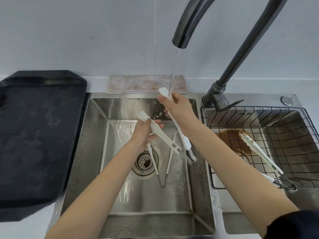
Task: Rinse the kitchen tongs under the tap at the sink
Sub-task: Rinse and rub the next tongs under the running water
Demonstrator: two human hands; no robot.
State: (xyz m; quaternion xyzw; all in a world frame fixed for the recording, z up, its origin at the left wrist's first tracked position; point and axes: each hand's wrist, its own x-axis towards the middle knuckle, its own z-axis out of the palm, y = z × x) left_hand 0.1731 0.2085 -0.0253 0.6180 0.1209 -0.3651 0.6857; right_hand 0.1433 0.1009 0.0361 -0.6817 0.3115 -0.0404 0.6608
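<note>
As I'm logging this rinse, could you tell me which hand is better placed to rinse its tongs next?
Probably the right hand: the thin water stream already reaches its white plastic tongs. The left hand holds its pair lower, aside.

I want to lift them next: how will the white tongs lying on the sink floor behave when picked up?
The tongs on the sink floor lie wet, so they are probably slippery. Their thin arms spread from a wire hinge, so they may spring or flex when squeezed. They look slim, likely light.
</note>
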